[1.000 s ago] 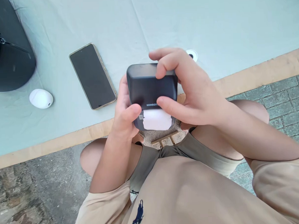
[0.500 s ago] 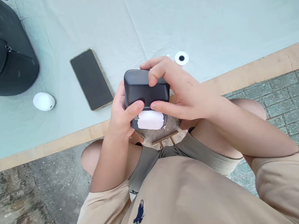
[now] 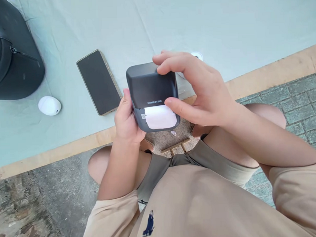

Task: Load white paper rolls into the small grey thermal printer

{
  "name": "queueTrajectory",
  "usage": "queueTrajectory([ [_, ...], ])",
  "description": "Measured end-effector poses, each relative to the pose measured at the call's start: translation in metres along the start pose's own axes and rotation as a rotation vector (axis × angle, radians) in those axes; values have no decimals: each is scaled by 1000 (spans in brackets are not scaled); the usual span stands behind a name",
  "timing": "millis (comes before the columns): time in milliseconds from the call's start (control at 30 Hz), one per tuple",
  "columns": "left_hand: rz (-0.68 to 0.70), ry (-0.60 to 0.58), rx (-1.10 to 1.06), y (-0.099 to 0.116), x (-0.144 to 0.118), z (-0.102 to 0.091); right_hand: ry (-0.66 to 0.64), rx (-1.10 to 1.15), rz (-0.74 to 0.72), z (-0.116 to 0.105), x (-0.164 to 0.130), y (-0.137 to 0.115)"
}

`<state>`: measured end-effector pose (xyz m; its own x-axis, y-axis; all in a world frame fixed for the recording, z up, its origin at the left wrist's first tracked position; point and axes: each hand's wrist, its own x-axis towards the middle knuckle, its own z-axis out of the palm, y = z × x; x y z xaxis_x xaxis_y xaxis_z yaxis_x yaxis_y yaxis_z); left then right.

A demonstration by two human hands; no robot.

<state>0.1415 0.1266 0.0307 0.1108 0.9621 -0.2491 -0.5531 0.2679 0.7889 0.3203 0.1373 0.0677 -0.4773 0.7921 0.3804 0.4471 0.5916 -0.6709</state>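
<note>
A dark label printer (image 3: 151,87) marked NIIMBOT is held over the table's near edge. White paper (image 3: 161,117) with a torn edge sticks out of its slot, towards my body. My left hand (image 3: 129,119) grips the printer from its left side, thumb up along the edge and the other fingers hidden beneath. My right hand (image 3: 198,86) spans the printer's right part, with fingertips on the far top edge and the thumb tip near the slot. Partly behind the right hand lies a white paper roll (image 3: 197,55).
On the pale tablecloth (image 3: 222,23) lie a phone (image 3: 99,82) and a white oval case (image 3: 49,105). A black zipped bag (image 3: 13,54) stands at the far left. A small paper scrap (image 3: 173,133) shows below the printer. My knees are under the table's edge.
My left thumb has moved off the printer's front to its left edge. My right thumb has shifted slightly up and right, uncovering the lettering. The printer has tilted and risen a little.
</note>
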Motion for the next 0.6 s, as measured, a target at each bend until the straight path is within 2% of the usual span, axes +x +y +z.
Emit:
queueTrajectory([
  [200, 63, 28, 82, -6, 2, -7, 4, -12, 24, -1, 2, -4],
  [433, -6, 117, 70, -3, 3, -6, -52, -81, 15, -2, 1, -10],
  [533, -16, 47, 57, 0, 3, 0, -35, -145, 12, -5, 1, -11],
  [600, 11, -18, 60, 3, 3, 3, 82, -242, -10, -7, 1, -12],
])
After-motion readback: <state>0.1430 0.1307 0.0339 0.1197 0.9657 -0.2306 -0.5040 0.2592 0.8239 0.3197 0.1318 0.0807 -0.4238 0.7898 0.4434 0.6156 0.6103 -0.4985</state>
